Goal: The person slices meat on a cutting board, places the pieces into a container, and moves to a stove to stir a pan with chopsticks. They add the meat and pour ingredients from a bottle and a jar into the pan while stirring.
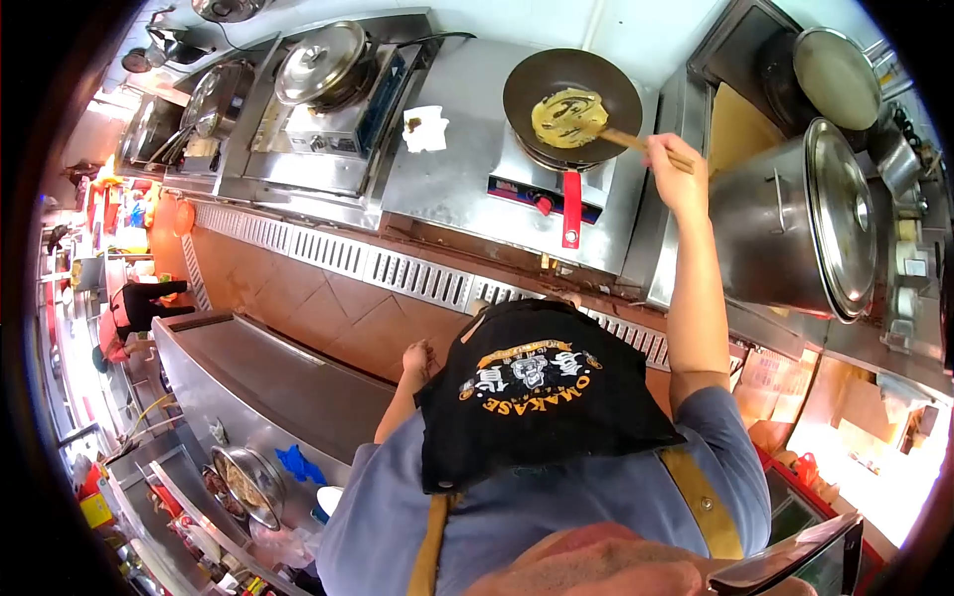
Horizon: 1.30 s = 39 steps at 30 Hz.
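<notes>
My right hand [678, 171] is closed around a wooden spatula [626, 140], whose far end rests in the yellow food [568, 117]. That food lies spread in a dark frying pan [525, 91] with a red handle [571, 211] pointing toward me. Under the pan is a portable gas stove [509, 187] on the steel counter [437, 184]. My left hand [420, 359] hangs beside the black apron [537, 397], its fingers curled in, touching nothing that I can see. A crumpled white cloth or paper [425, 129] lies left of the pan.
A large lidded steel pot [765, 223] stands right of the stove. Further left, a lidded pot [323, 65] sits on another burner. Behind me on the left are a steel worktable [268, 368] and a bowl of food [246, 487]. Another person [129, 313] is at the far left.
</notes>
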Available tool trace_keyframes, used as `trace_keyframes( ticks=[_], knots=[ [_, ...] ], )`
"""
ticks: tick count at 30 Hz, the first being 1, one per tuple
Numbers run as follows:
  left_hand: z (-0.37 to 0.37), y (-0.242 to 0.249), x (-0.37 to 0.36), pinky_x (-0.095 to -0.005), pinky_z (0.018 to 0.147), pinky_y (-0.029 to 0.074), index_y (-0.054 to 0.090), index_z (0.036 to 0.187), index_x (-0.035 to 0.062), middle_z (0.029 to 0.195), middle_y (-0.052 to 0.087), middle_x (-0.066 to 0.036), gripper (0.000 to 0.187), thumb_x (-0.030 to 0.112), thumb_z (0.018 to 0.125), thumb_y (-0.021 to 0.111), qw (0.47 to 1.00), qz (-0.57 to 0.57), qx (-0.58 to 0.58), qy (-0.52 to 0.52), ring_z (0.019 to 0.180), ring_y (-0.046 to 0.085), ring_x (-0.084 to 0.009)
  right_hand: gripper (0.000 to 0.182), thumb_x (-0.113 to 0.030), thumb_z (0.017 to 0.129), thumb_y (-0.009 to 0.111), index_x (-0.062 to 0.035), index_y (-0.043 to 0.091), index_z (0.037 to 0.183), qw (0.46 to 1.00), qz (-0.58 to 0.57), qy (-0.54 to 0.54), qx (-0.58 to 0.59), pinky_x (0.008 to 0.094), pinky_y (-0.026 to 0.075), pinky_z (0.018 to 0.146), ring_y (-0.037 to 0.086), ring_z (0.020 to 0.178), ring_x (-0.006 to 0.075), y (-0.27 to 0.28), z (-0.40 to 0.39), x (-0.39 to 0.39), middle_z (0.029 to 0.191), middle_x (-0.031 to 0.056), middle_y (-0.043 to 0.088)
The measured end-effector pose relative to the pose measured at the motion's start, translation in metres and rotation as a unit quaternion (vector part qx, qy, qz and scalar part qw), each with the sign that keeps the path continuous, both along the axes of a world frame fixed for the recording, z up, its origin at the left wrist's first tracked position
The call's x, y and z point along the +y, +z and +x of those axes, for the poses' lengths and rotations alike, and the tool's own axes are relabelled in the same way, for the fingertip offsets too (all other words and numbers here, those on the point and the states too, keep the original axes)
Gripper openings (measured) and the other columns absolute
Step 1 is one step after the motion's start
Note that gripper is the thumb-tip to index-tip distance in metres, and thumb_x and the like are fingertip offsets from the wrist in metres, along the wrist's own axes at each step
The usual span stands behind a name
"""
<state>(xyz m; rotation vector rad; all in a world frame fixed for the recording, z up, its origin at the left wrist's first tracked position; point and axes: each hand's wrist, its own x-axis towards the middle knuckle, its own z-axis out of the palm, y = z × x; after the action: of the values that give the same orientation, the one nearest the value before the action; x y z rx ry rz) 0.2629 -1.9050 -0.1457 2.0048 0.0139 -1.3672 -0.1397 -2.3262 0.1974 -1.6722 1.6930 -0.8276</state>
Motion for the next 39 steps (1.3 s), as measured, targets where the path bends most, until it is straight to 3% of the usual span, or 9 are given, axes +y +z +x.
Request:
trace_keyframes(
  ticks=[2, 6, 16, 20, 22, 28, 30, 35, 39],
  knots=[
    [0.003, -0.007, 0.015, -0.0303, 0.052, 0.046, 0.058, 0.104, 0.0045, 0.078, 0.057, -0.005, 0.021, 0.022, 0.093, 0.055, 0.977, -0.061, -0.113, -0.170, 0.061, 0.054, -0.0154, 0.026, -0.031, 0.090, 0.059, -0.0088, 0.070, 0.097, 0.997, 0.001, 0.026, -0.073, 0.0309, 0.050, 0.070, 0.067, 0.075, 0.0185, -0.005, 0.012, -0.001, 0.078, 0.0072, 0.070],
    [-0.007, 0.023, -0.006, -0.0311, 0.052, 0.047, 0.058, 0.103, 0.0049, 0.077, 0.057, -0.005, 0.019, 0.021, 0.093, 0.054, 0.993, 0.062, 0.042, 0.096, 0.060, 0.055, -0.0156, 0.025, -0.029, 0.092, 0.058, -0.0078, 0.068, 0.100, 0.997, -0.060, 0.010, 0.042, 0.0288, 0.049, 0.070, 0.066, 0.075, 0.0157, 0.005, 0.016, -0.008, 0.080, 0.0065, 0.069],
    [-0.009, 0.043, -0.031, -0.0277, 0.048, 0.041, 0.055, 0.089, 0.0076, 0.071, 0.055, -0.002, 0.015, 0.022, 0.093, 0.054, 0.997, 0.024, 0.029, 0.061, 0.057, 0.052, -0.0133, 0.025, -0.029, 0.093, 0.057, -0.0067, 0.067, 0.100, 0.998, 0.022, 0.048, 0.026, 0.0268, 0.049, 0.069, 0.065, 0.075, 0.0136, 0.016, 0.021, -0.005, 0.079, 0.0058, 0.069],
    [-0.011, 0.042, -0.027, -0.0266, 0.049, 0.041, 0.056, 0.089, 0.0084, 0.072, 0.056, -0.002, 0.015, 0.022, 0.094, 0.053, 0.995, 0.056, 0.035, 0.071, 0.059, 0.053, -0.0124, 0.024, -0.027, 0.092, 0.057, -0.0063, 0.068, 0.099, 0.988, -0.143, 0.004, 0.058, 0.0272, 0.050, 0.068, 0.065, 0.072, 0.0119, -0.003, 0.016, -0.019, 0.078, 0.0052, 0.069],
    [-0.013, 0.046, -0.025, -0.0264, 0.050, 0.042, 0.058, 0.092, 0.0077, 0.073, 0.056, -0.002, 0.016, 0.022, 0.095, 0.052, 0.996, 0.059, 0.027, 0.069, 0.060, 0.054, -0.0130, 0.025, -0.026, 0.093, 0.057, -0.0054, 0.068, 0.101, 0.999, 0.000, 0.033, -0.005, 0.0262, 0.049, 0.069, 0.065, 0.076, 0.0108, 0.000, 0.013, -0.010, 0.081, 0.0036, 0.069],
    [0.000, 0.018, -0.010, -0.0285, 0.051, 0.045, 0.059, 0.100, 0.0065, 0.076, 0.057, -0.003, 0.018, 0.022, 0.093, 0.054, 0.992, 0.024, -0.056, -0.112, 0.062, 0.056, -0.0145, 0.023, -0.027, 0.091, 0.059, -0.0085, 0.069, 0.099, 0.995, -0.097, -0.012, -0.027, 0.0281, 0.049, 0.067, 0.065, 0.072, 0.0146, -0.026, 0.004, -0.026, 0.078, 0.0051, 0.071],
    [0.003, 0.009, -0.003, -0.0290, 0.051, 0.046, 0.059, 0.098, 0.0063, 0.077, 0.057, -0.004, 0.017, 0.022, 0.092, 0.054, 0.975, 0.003, -0.105, -0.198, 0.062, 0.056, -0.0149, 0.024, -0.029, 0.091, 0.059, -0.0075, 0.068, 0.099, 0.988, 0.016, 0.028, -0.148, 0.0281, 0.048, 0.067, 0.064, 0.070, 0.0142, -0.026, 0.009, -0.021, 0.078, 0.0046, 0.070],
    [-0.006, 0.036, -0.026, -0.0307, 0.050, 0.046, 0.058, 0.094, 0.0076, 0.070, 0.054, -0.003, 0.018, 0.025, 0.092, 0.054, 0.999, 0.044, 0.019, 0.025, 0.057, 0.053, -0.0159, 0.025, -0.029, 0.092, 0.058, -0.0066, 0.068, 0.096, 0.996, -0.055, -0.042, -0.056, 0.0269, 0.048, 0.067, 0.063, 0.071, 0.0125, -0.023, 0.001, -0.030, 0.076, 0.0046, 0.069],
    [-0.015, 0.052, -0.029, -0.0300, 0.047, 0.043, 0.057, 0.092, 0.0082, 0.068, 0.053, -0.002, 0.017, 0.024, 0.092, 0.053, 0.998, 0.057, 0.022, 0.016, 0.055, 0.052, -0.0146, 0.025, -0.029, 0.092, 0.058, -0.0060, 0.067, 0.096, 0.993, -0.007, -0.019, -0.119, 0.0273, 0.048, 0.067, 0.063, 0.071, 0.0132, -0.027, -0.008, -0.018, 0.076, 0.0051, 0.068]
  ],
)
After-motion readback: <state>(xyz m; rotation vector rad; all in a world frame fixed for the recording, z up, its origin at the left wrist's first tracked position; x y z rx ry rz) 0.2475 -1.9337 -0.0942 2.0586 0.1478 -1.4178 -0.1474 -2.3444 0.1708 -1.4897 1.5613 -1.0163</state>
